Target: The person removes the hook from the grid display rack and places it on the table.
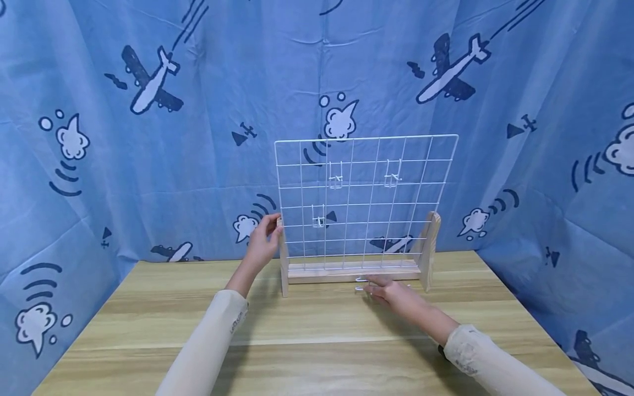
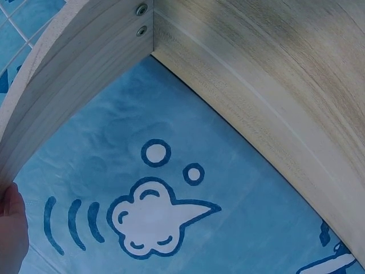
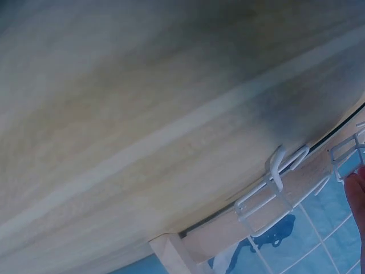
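A white wire grid panel [image 1: 366,138] stands upright in a wooden stand. My left hand [image 1: 264,240] grips the top of the stand's left wooden upright [image 1: 284,264]; in the left wrist view only its fingers [image 2: 13,214] show at the edge. Low before the stand's base, my right hand [image 1: 391,294] pinches a white wire hook [image 1: 360,289]. At the right edge of the right wrist view, fingertips [image 3: 355,185] meet that hook's frame. A second loose wire hook [image 3: 276,168] is close by, mostly hidden behind the right hand in the head view.
Three white hooks hang on the grid: one upper left [image 1: 335,184], one upper right [image 1: 393,180], one lower left [image 1: 318,222]. The right upright [image 1: 429,253] and base bar [image 1: 322,279] sit on the wooden table [image 1: 307,352]. Behind hangs a blue airplane-print curtain [image 1: 223,71].
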`<state>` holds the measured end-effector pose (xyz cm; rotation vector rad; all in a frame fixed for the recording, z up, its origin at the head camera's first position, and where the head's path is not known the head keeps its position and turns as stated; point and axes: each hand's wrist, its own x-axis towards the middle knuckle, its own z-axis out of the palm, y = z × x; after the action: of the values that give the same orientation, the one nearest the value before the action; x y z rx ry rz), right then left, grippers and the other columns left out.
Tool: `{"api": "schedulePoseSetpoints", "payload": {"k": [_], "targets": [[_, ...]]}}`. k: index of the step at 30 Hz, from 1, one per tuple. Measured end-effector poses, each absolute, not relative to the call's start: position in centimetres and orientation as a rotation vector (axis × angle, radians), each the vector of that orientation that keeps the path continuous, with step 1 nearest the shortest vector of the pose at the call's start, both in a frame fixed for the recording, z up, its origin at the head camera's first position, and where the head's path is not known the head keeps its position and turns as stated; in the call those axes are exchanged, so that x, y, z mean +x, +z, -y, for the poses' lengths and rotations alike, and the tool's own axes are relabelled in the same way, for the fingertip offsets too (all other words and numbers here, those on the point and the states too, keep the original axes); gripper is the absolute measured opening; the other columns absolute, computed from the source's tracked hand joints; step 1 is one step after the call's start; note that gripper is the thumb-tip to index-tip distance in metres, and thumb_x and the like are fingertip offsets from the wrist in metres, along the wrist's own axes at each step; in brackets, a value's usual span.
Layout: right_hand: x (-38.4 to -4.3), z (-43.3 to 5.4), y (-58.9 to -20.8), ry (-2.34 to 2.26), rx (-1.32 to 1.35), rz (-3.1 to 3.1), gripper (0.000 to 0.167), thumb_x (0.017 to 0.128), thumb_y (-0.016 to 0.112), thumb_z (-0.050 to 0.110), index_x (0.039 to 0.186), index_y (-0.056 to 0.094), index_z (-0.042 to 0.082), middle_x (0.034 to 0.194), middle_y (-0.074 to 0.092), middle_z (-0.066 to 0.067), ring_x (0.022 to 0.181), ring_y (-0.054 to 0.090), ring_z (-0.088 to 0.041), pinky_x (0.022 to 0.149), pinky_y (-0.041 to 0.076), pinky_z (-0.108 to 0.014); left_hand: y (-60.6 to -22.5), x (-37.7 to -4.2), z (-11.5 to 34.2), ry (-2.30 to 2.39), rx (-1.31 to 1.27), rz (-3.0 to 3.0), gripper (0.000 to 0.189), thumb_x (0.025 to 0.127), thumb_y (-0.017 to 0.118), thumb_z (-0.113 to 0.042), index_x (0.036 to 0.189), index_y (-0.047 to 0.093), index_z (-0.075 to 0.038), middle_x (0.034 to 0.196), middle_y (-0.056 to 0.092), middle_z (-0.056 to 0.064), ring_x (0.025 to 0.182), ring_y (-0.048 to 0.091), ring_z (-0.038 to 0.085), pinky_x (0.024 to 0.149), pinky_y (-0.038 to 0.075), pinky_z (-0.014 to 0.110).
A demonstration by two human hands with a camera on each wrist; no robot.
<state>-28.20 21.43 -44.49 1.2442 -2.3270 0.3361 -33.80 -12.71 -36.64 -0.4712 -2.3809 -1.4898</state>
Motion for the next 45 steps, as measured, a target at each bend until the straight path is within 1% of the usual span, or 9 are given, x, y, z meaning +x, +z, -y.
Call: {"api": "schedulePoseSetpoints", "payload": {"k": [6,16,20,25,31,37,41,45], "targets": [[-28.1,-21.4,-44.5,0.31,1.236,2.354,0.029,0.075,0.074,-0.007,0.104,0.072,-0.003,0.115,0.064,-0.025,0.097,0.065,-0.04,0.077,0.058,-0.039,-36.7,-33.7,12.7,-1.478,-0.483,2.366,0.037,0.102,0.047,-0.009,0.137,0.043,0.0,0.13,0.052,0.02,0.126,0.049,0.031,0.107,0.041,0.041],[-28.3,-21.5,-44.7,0.286,1.227,2.411,0.026,0.076,0.074,-0.006,0.102,0.073,-0.001,0.116,0.063,-0.026,0.096,0.066,-0.038,0.074,0.059,-0.036,-36.7,-33.7,12.7,-1.472,-0.478,2.369,0.037,0.102,0.047,-0.009,0.137,0.043,0.0,0.129,0.052,0.02,0.125,0.05,0.031,0.107,0.041,0.041],[-28.3,-21.7,-44.8,0.291,1.24,2.411,0.026,0.077,0.074,-0.006,0.102,0.073,-0.002,0.116,0.063,-0.027,0.094,0.067,-0.038,0.074,0.059,-0.037,-36.5,-33.8,12.6,-1.492,-0.5,2.34,0.036,0.101,0.047,-0.007,0.136,0.044,0.002,0.129,0.052,0.023,0.125,0.05,0.032,0.107,0.041,0.04],[-28.3,-21.9,-44.9,0.293,1.269,2.427,0.027,0.079,0.072,-0.005,0.106,0.071,-0.004,0.118,0.061,-0.029,0.095,0.067,-0.038,0.075,0.059,-0.036,-36.5,-33.8,12.6,-1.51,-0.489,2.344,0.036,0.101,0.047,-0.007,0.136,0.044,0.001,0.131,0.052,0.021,0.127,0.049,0.031,0.107,0.041,0.038],[-28.2,-22.1,-45.0,0.264,1.306,2.421,0.028,0.085,0.069,0.001,0.112,0.068,-0.007,0.121,0.059,-0.03,0.1,0.065,-0.04,0.076,0.059,-0.038,-36.5,-33.7,12.6,-1.511,-0.457,2.372,0.037,0.102,0.046,-0.008,0.137,0.043,-0.001,0.132,0.051,0.02,0.129,0.047,0.031,0.107,0.041,0.038],[-27.7,-22.0,-45.0,0.257,1.265,2.508,0.03,0.091,0.064,0.009,0.118,0.065,-0.005,0.128,0.055,-0.029,0.101,0.064,-0.041,0.077,0.058,-0.042,-36.3,-33.6,12.7,-1.51,-0.449,2.385,0.038,0.102,0.046,-0.01,0.139,0.042,-0.001,0.134,0.05,0.019,0.13,0.046,0.03,0.108,0.04,0.039],[-27.3,-22.0,-44.9,0.246,1.241,2.56,0.03,0.092,0.064,0.01,0.119,0.066,-0.003,0.13,0.053,-0.029,0.101,0.063,-0.042,0.077,0.058,-0.043,-36.3,-33.6,12.7,-1.513,-0.437,2.398,0.038,0.102,0.046,-0.01,0.139,0.042,-0.002,0.134,0.05,0.018,0.13,0.046,0.029,0.108,0.04,0.038],[-27.0,-22.0,-44.9,0.237,1.246,2.551,0.028,0.09,0.067,0.01,0.115,0.068,-0.002,0.128,0.054,-0.031,0.099,0.064,-0.042,0.076,0.059,-0.041,-36.3,-33.5,12.6,-1.511,-0.422,2.409,0.038,0.102,0.046,-0.011,0.139,0.042,-0.003,0.134,0.05,0.017,0.13,0.045,0.029,0.108,0.04,0.038]]}}
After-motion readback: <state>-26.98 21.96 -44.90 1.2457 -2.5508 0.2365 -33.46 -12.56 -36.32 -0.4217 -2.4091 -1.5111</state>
